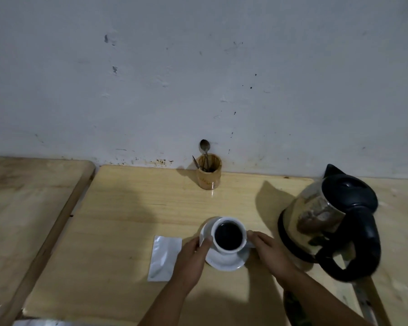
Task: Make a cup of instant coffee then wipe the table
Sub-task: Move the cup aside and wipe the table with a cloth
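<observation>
A white cup [229, 235] full of dark coffee stands on a white saucer [227, 261] near the middle of the wooden table [132, 208]. My left hand [192, 262] grips the saucer's left edge, thumb on the rim beside the cup. My right hand [272, 255] holds the saucer's right edge, fingers curled by the cup's handle side. A silver coffee sachet [164, 257] lies flat just left of my left hand.
An electric kettle [332, 222] with black lid and handle stands at the right, close to my right hand. A wooden holder [209, 171] with a spoon [205, 147] sits against the wall. A second wooden table [21, 203] adjoins on the left.
</observation>
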